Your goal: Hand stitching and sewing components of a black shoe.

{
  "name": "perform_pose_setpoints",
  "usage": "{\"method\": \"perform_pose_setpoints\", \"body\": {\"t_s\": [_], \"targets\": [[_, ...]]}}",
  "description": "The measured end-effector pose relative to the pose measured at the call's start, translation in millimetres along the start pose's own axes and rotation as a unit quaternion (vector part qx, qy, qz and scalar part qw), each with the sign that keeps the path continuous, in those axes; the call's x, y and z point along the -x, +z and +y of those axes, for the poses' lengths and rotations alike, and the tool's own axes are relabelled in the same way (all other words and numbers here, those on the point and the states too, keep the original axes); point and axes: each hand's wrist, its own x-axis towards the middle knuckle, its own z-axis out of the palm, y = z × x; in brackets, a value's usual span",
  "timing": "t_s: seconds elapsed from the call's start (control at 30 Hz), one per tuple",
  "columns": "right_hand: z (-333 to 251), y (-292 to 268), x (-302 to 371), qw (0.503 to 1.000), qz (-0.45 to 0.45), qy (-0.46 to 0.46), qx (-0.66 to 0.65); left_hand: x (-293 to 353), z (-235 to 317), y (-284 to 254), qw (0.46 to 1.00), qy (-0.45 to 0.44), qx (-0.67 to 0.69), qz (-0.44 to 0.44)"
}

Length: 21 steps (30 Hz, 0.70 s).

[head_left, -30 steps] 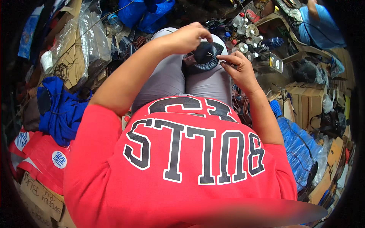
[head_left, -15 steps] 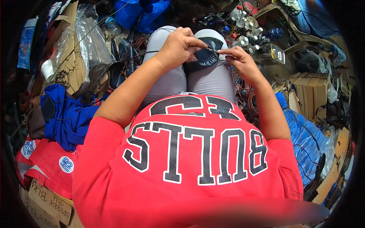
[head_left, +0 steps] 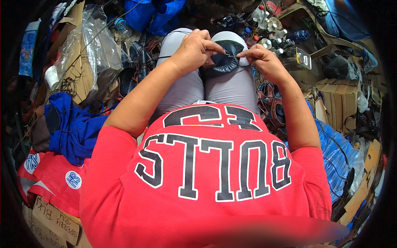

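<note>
A dark leather shoe piece (head_left: 225,66) with a puckered, stitched edge rests over my right knee. My left hand (head_left: 195,50) is closed at its left side, thumb and index finger pinching a thin silvery needle (head_left: 228,55) that points right over the leather. At the right edge of the piece, my right hand (head_left: 264,62) has thumb and index finger pressed together. Whatever lies between those fingertips, perhaps thread, is too small to make out. A dark cord (head_left: 165,56) crosses my left thigh beside my left hand.
Several small bottles (head_left: 271,35) stand beyond my right knee. Dark shoes (head_left: 138,56) lie left of my legs, near clear plastic (head_left: 97,45) and cardboard. Blue cloth (head_left: 72,128) is at my left; blue plastic (head_left: 331,153) and a cardboard stack (head_left: 339,99) are at my right.
My right hand has shifted slightly right, away from the needle tip, widening the gap between the hands. My left hand and the shoe piece have hardly moved.
</note>
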Motion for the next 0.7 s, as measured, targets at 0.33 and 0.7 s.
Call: {"method": "perform_pose_setpoints", "body": {"t_s": [0.33, 0.7], "targets": [[7.4, -2.0, -2.5, 0.995, -0.036, 0.036, -0.084, -4.6, -0.2, 8.6, 0.998, -0.036, 0.048, -0.026], [3.1, 6.1, 3.3, 0.982, -0.042, 0.045, -0.177, -5.5, 15.0, -5.0, 0.983, -0.106, 0.093, -0.117]]}}
